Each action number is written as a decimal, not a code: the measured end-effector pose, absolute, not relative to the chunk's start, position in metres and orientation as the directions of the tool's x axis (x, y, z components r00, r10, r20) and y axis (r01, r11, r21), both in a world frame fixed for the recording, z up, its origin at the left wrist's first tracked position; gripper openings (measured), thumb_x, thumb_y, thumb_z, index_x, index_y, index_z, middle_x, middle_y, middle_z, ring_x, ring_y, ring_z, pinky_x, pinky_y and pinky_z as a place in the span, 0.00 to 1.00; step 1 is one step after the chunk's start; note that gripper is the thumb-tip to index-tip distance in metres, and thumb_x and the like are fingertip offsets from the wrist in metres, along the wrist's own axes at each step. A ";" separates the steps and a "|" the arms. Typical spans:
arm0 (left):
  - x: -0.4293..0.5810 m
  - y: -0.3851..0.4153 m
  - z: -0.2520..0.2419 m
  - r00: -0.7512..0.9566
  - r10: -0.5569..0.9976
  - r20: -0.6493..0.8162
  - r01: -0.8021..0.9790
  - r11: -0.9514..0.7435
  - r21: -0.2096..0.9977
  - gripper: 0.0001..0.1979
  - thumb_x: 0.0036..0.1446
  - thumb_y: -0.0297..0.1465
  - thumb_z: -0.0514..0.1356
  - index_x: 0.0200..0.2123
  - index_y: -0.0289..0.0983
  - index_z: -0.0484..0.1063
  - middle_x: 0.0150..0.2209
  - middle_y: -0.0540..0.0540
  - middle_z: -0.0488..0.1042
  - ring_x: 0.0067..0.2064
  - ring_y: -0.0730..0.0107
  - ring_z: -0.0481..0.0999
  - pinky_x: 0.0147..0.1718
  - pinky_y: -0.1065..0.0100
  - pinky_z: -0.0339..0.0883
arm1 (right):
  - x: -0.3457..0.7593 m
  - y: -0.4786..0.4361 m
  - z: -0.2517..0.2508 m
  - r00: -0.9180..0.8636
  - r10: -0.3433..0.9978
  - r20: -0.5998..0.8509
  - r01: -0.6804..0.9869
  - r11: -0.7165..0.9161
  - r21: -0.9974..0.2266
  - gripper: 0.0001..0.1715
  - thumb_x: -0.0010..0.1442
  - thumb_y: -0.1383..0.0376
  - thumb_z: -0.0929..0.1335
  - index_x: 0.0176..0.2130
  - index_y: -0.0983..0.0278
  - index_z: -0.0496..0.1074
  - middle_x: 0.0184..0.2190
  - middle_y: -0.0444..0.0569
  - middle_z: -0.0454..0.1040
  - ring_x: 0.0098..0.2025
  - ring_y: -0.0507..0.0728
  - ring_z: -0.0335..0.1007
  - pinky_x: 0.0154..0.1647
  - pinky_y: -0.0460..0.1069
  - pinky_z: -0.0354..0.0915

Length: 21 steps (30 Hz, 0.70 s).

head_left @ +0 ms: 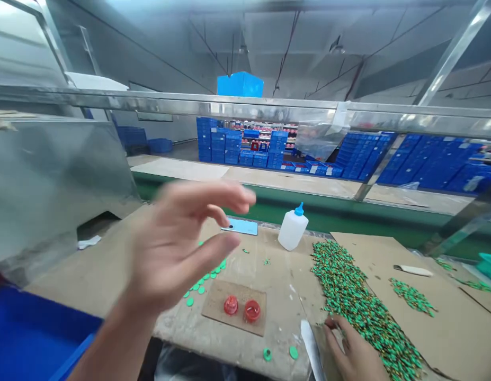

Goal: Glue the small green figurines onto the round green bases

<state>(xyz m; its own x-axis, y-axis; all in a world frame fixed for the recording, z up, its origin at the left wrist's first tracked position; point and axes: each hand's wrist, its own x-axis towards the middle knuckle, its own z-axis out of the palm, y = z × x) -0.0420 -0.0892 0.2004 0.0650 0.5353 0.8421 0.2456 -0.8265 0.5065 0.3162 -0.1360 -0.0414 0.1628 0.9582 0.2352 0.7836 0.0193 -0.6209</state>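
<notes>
The left hand (177,243) is blurring and hiding part of a flat pale blue object (241,226), while the view's bottom edge is cutting off the right hand (350,346).

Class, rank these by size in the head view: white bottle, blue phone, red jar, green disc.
White bottle, blue phone: too alike to rank, the phone lying flat. Then red jar, then green disc.

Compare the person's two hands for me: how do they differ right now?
The left hand is raised above the workbench, blurred and half open, while the right hand sits low and looks sharper. The left hand touches nothing; the right hand's fingers reach the edge of the heap of green pieces. Both hands are bare.
</notes>
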 end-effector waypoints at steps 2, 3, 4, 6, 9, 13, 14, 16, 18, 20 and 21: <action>-0.026 -0.050 0.156 0.296 0.807 0.511 0.536 -0.583 0.610 0.12 0.67 0.34 0.56 0.49 0.44 0.76 0.48 0.45 0.81 0.45 0.64 0.80 0.45 0.63 0.76 | 0.302 -0.131 -0.037 0.191 0.943 0.272 0.785 0.019 -0.619 0.18 0.61 0.48 0.64 0.36 0.57 0.74 0.31 0.53 0.83 0.26 0.64 0.79 0.28 0.54 0.72; -0.019 -0.028 0.132 0.332 0.850 0.410 0.593 -0.526 0.610 0.12 0.64 0.29 0.56 0.47 0.40 0.77 0.49 0.42 0.81 0.47 0.61 0.80 0.48 0.61 0.76 | 0.295 -0.128 -0.034 0.196 0.939 0.282 0.783 0.023 -0.621 0.18 0.63 0.49 0.63 0.36 0.57 0.73 0.33 0.53 0.83 0.30 0.64 0.81 0.32 0.54 0.72; -0.012 -0.008 0.108 0.359 0.867 0.344 0.618 -0.498 0.608 0.13 0.60 0.26 0.57 0.46 0.38 0.78 0.51 0.40 0.81 0.51 0.57 0.79 0.52 0.58 0.74 | 0.288 -0.127 -0.030 0.177 0.944 0.279 0.783 0.037 -0.620 0.17 0.64 0.51 0.62 0.37 0.58 0.73 0.34 0.54 0.84 0.33 0.65 0.82 0.33 0.54 0.72; -0.001 0.029 0.064 0.392 0.889 0.238 0.659 -0.452 0.601 0.12 0.52 0.23 0.59 0.40 0.36 0.79 0.49 0.37 0.81 0.52 0.52 0.78 0.55 0.54 0.71 | 0.278 -0.125 -0.022 0.161 0.951 0.263 0.793 0.033 -0.608 0.15 0.65 0.55 0.62 0.38 0.59 0.73 0.35 0.54 0.83 0.37 0.64 0.82 0.38 0.53 0.72; 0.005 0.065 0.025 0.432 0.894 0.119 0.685 -0.411 0.601 0.07 0.49 0.25 0.60 0.33 0.38 0.76 0.41 0.39 0.81 0.48 0.51 0.78 0.53 0.56 0.70 | 0.270 -0.128 -0.013 0.142 0.966 0.215 0.812 0.011 -0.583 0.12 0.66 0.61 0.63 0.38 0.59 0.74 0.34 0.50 0.82 0.38 0.61 0.81 0.41 0.51 0.71; 0.002 0.086 0.018 0.451 0.892 0.007 0.697 -0.358 0.621 0.03 0.49 0.30 0.59 0.25 0.39 0.69 0.30 0.43 0.78 0.37 0.54 0.77 0.41 0.60 0.70 | 0.266 -0.131 -0.004 0.145 0.974 0.173 0.805 -0.014 -0.593 0.11 0.68 0.65 0.63 0.38 0.59 0.75 0.35 0.47 0.82 0.38 0.57 0.80 0.41 0.48 0.70; 0.004 0.086 0.021 0.469 0.883 -0.008 0.685 -0.357 0.635 0.03 0.49 0.31 0.59 0.25 0.39 0.70 0.29 0.44 0.78 0.36 0.55 0.77 0.39 0.61 0.69 | 0.267 -0.130 -0.002 0.154 0.973 0.174 0.797 -0.018 -0.603 0.11 0.68 0.65 0.63 0.38 0.59 0.75 0.35 0.46 0.82 0.38 0.57 0.80 0.40 0.48 0.71; 0.018 0.081 0.029 0.524 0.851 -0.029 0.634 -0.367 0.680 0.04 0.52 0.33 0.59 0.28 0.39 0.73 0.30 0.46 0.79 0.36 0.56 0.78 0.37 0.63 0.69 | 0.274 -0.124 -0.001 0.203 0.959 0.196 0.784 -0.039 -0.619 0.10 0.67 0.65 0.64 0.37 0.59 0.75 0.33 0.45 0.82 0.36 0.57 0.80 0.39 0.47 0.71; 0.049 0.071 0.034 0.603 0.797 -0.034 0.547 -0.383 0.744 0.07 0.56 0.34 0.58 0.33 0.39 0.75 0.34 0.46 0.81 0.38 0.59 0.80 0.38 0.64 0.71 | 0.286 -0.113 -0.001 0.289 0.929 0.231 0.779 -0.088 -0.620 0.10 0.66 0.64 0.65 0.38 0.59 0.76 0.35 0.46 0.82 0.37 0.58 0.81 0.39 0.49 0.71; 0.092 0.062 0.033 0.668 0.743 -0.039 0.471 -0.382 0.795 0.07 0.58 0.32 0.59 0.36 0.37 0.76 0.35 0.46 0.82 0.37 0.61 0.80 0.38 0.65 0.72 | 0.302 -0.100 -0.002 0.383 0.885 0.262 0.773 -0.152 -0.616 0.12 0.67 0.62 0.64 0.43 0.62 0.76 0.41 0.52 0.82 0.43 0.62 0.81 0.44 0.53 0.72; 0.116 0.058 0.030 0.692 0.721 -0.047 0.445 -0.375 0.813 0.07 0.58 0.30 0.60 0.37 0.35 0.77 0.34 0.46 0.82 0.35 0.63 0.80 0.35 0.66 0.73 | 0.311 -0.095 -0.002 0.423 0.862 0.278 0.767 -0.178 -0.616 0.14 0.67 0.61 0.64 0.46 0.63 0.76 0.45 0.55 0.82 0.46 0.64 0.80 0.47 0.55 0.72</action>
